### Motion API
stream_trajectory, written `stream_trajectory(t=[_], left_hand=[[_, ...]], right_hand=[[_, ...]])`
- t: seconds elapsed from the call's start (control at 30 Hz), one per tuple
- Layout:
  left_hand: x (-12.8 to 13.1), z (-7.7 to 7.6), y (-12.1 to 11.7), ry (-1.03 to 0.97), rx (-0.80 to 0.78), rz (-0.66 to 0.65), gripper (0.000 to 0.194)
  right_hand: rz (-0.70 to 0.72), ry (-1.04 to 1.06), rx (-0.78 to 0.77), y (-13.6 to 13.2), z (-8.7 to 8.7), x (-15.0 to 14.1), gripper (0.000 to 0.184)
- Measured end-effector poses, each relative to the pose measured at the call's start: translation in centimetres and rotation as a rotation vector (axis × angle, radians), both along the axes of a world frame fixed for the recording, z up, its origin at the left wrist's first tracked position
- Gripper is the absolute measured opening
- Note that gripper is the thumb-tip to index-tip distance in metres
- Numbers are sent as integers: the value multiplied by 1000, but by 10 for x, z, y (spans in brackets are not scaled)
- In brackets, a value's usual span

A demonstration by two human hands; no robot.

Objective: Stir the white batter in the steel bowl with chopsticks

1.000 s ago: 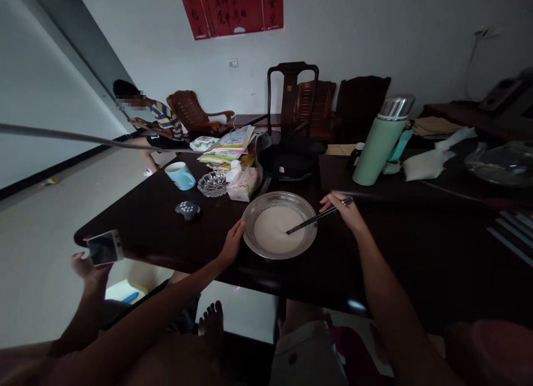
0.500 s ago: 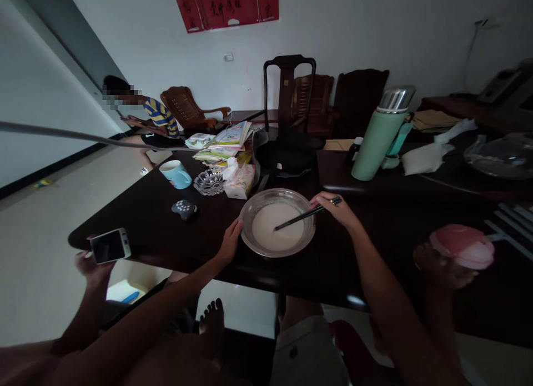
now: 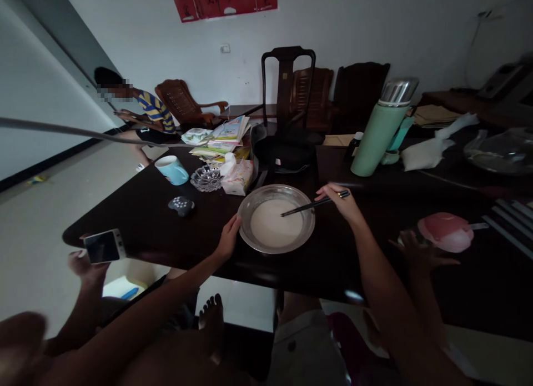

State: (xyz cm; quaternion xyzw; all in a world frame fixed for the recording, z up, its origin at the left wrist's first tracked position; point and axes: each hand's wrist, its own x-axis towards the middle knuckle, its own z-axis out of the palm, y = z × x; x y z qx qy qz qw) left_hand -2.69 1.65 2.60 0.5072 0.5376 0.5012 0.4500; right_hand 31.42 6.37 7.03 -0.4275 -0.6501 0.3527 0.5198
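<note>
Bowl (image 3: 276, 246) w/ batter-like mix (image 3: 276, 223) btwn hands, L fingers (image 3: 234, 225) on rim, R fingers (image 3: 332, 191) closed round chopsticks (image 3: 314, 203)

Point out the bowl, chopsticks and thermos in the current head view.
Bowl (image 3: 245, 239): head view, on its metal side wall.
Chopsticks (image 3: 307, 206): head view, mid-shaft.
Thermos (image 3: 377, 137): head view, on its green body.
</note>
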Motion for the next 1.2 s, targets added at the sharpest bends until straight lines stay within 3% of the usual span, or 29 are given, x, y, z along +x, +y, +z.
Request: stream_trajectory(t=[0.2,0.37,0.53,0.73,0.9,1.07,1.2], left_hand=[[1,5,-2,22,-16,2,79],[1,3,-1,11,-4,-9,76],[0,1,0,14,-5,3,76],[0,2,-1,16,-16,5,74],[-1,-2,0,31,-4,-1,73],[-4,-7,2,30,-9,-5,73],[-4,-7,2,37,-4,-20,72]], right_hand=[[114,-50,-15,-1,1,-3,40],[6,2,-15,1,-1,2,39],[116,-46,-24,1,0,-1,39],[9,12,-9,2,-2,4,36],[118,-63,-14,0,-1,-1,37],[-3,-17,10,0,1,3,40],[90,-26,-25,0,0,1,38]])
